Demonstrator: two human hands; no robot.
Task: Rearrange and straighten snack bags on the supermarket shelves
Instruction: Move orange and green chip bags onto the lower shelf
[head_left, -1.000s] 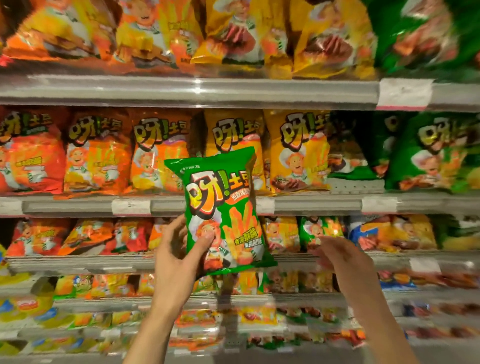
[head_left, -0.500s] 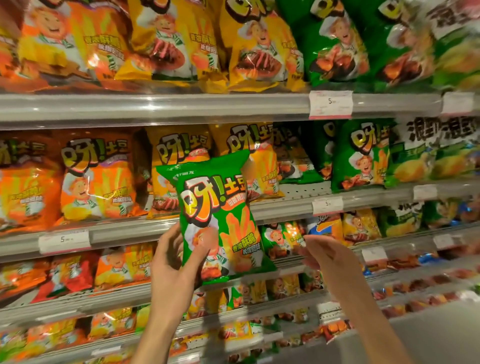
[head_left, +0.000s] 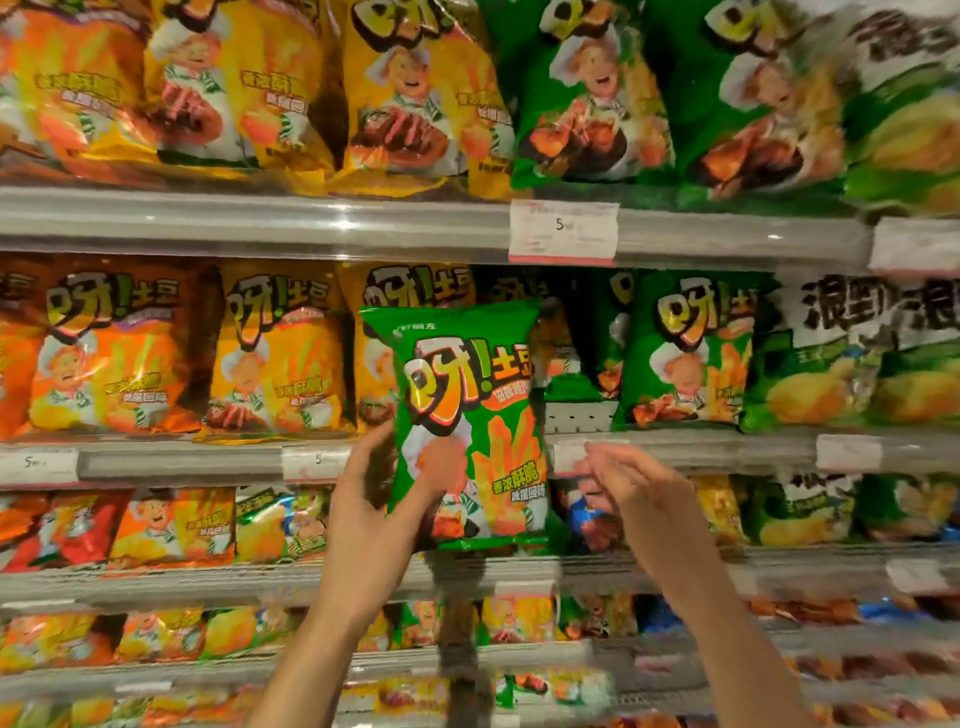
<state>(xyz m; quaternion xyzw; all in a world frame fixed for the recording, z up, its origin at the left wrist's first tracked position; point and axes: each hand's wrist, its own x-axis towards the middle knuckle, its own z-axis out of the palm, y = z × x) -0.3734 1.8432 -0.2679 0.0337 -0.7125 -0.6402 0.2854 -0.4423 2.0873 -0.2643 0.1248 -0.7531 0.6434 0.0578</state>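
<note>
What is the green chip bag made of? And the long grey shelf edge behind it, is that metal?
The green crinkly snack bag in the left hand looks like thin glossy plastic film: it shines and wrinkles at the sealed top. The grey shelf edge strip has bright glare streaks and seems see-through, so it is probably clear plastic over the shelf rather than bare metal, though blur leaves that open.

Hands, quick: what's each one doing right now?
Left hand: closed on the green snack bag, thumb across its front.
Right hand: open, empty, beside the bag.
</note>
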